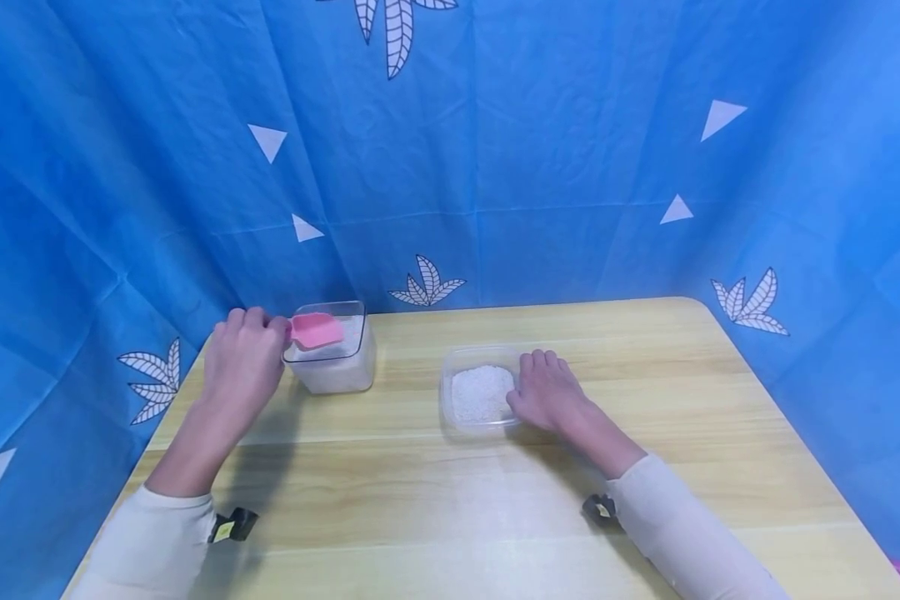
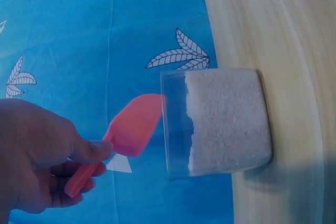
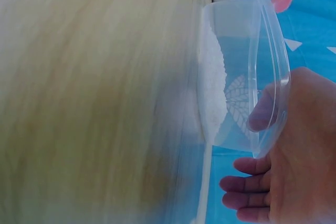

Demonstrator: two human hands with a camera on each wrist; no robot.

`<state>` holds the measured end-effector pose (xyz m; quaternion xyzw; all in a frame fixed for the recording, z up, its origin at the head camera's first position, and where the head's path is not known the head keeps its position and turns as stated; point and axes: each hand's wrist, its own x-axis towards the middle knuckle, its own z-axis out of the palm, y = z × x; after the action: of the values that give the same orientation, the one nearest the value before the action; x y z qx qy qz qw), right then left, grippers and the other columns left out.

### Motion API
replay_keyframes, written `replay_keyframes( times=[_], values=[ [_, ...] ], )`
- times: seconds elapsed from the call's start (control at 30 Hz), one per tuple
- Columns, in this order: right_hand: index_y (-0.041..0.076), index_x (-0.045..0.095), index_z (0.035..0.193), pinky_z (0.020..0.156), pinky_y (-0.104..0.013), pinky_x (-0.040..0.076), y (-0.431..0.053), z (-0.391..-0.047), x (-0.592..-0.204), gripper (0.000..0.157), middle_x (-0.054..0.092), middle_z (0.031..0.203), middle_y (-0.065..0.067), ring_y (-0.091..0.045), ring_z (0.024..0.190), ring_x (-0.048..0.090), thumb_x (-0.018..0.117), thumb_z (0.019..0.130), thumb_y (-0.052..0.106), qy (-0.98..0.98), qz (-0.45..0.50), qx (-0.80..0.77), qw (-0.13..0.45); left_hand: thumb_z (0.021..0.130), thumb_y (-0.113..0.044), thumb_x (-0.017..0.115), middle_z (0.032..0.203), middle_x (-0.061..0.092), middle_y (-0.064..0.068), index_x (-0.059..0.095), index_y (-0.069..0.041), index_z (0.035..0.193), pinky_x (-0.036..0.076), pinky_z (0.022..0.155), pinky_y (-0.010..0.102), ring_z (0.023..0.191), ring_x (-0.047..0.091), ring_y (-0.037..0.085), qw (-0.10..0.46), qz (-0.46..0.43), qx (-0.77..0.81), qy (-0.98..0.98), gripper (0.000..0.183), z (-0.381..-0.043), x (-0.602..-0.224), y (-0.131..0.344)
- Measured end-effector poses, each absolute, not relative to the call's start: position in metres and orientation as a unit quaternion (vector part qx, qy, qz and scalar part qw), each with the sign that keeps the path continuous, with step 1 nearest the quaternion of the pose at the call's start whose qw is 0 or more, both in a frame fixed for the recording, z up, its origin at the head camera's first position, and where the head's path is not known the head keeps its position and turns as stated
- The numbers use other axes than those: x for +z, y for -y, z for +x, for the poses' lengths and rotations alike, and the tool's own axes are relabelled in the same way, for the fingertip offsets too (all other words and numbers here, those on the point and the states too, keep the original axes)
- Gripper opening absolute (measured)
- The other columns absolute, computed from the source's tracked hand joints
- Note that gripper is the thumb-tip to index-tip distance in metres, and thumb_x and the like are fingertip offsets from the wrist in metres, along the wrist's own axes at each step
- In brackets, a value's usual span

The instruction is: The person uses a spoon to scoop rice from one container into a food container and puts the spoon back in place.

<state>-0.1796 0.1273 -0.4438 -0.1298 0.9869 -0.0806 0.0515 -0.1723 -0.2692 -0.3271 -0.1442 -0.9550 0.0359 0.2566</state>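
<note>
My left hand [image 1: 243,358] grips the handle of a pink scoop [image 1: 317,331], whose blade hangs over the mouth of a tall clear container [image 1: 337,377]. White, grainy powder [image 2: 226,121] fills most of that container. No powder shows on the blade's visible side. At the centre of the table, my right hand [image 1: 546,390] holds the right rim of a low clear plastic tub [image 3: 241,17]. The thumb [image 3: 262,111] reaches over the rim to the inside, and the other fingers stay outside. A mound of white powder [image 1: 483,393] covers the tub's bottom.
The light wooden table [image 1: 420,500] carries both containers, the tall one near its back left corner. Behind and on both sides hangs a blue curtain [image 1: 555,150] with leaf and triangle prints, close to the table's back edge.
</note>
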Motion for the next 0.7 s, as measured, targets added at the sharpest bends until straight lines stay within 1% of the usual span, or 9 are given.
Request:
replay_keyframes(
  times=[0.27,0.4,0.5,0.6,0.7],
  values=[
    [0.004,0.045,0.1,0.078,-0.036,0.034,-0.128,-0.181,-0.444,0.032,0.043,0.093,-0.009,-0.026,0.09,0.039,0.046,0.089,0.034,-0.986,-0.129,-0.087,0.056,0.074,0.002,0.078,0.085,0.064,0.027,0.072,0.004,0.096,0.039,0.061,0.043,0.077,0.05,0.039,0.219,-0.138,0.064,0.964,0.023,-0.174,-0.318,0.272],
    [0.004,0.045,0.1,0.078,-0.037,0.034,-0.128,-0.181,-0.445,0.032,0.043,0.093,-0.009,-0.026,0.09,0.039,0.046,0.09,0.034,-0.987,-0.128,-0.085,0.054,0.071,0.004,0.079,0.083,0.063,0.027,0.072,0.004,0.091,0.039,0.061,0.044,0.079,0.051,0.041,0.22,-0.146,0.079,0.961,0.021,-0.174,-0.314,0.272],
    [0.004,0.045,0.1,0.079,-0.037,0.034,-0.128,-0.181,-0.445,0.031,0.043,0.093,-0.009,-0.026,0.09,0.039,0.047,0.09,0.034,-0.987,-0.127,-0.086,0.051,0.07,0.003,0.079,0.08,0.064,0.026,0.071,0.004,0.086,0.041,0.06,0.045,0.077,0.053,0.041,0.228,-0.155,0.097,0.956,0.017,-0.175,-0.311,0.272],
    [0.004,0.045,0.1,0.078,-0.036,0.034,-0.128,-0.18,-0.446,0.031,0.043,0.092,-0.009,-0.026,0.089,0.039,0.048,0.089,0.033,-0.987,-0.129,-0.089,0.048,0.069,0.001,0.082,0.081,0.064,0.027,0.072,0.004,0.087,0.042,0.062,0.044,0.078,0.053,0.04,0.218,-0.156,0.113,0.957,0.021,-0.175,-0.308,0.271],
    [0.004,0.045,0.1,0.078,-0.036,0.035,-0.128,-0.18,-0.446,0.031,0.043,0.092,-0.009,-0.026,0.089,0.04,0.048,0.089,0.033,-0.986,-0.13,-0.09,0.046,0.068,0.0,0.084,0.083,0.064,0.027,0.072,0.004,0.091,0.042,0.064,0.044,0.081,0.051,0.04,0.19,-0.15,0.12,0.963,0.026,-0.175,-0.306,0.271]
  ],
)
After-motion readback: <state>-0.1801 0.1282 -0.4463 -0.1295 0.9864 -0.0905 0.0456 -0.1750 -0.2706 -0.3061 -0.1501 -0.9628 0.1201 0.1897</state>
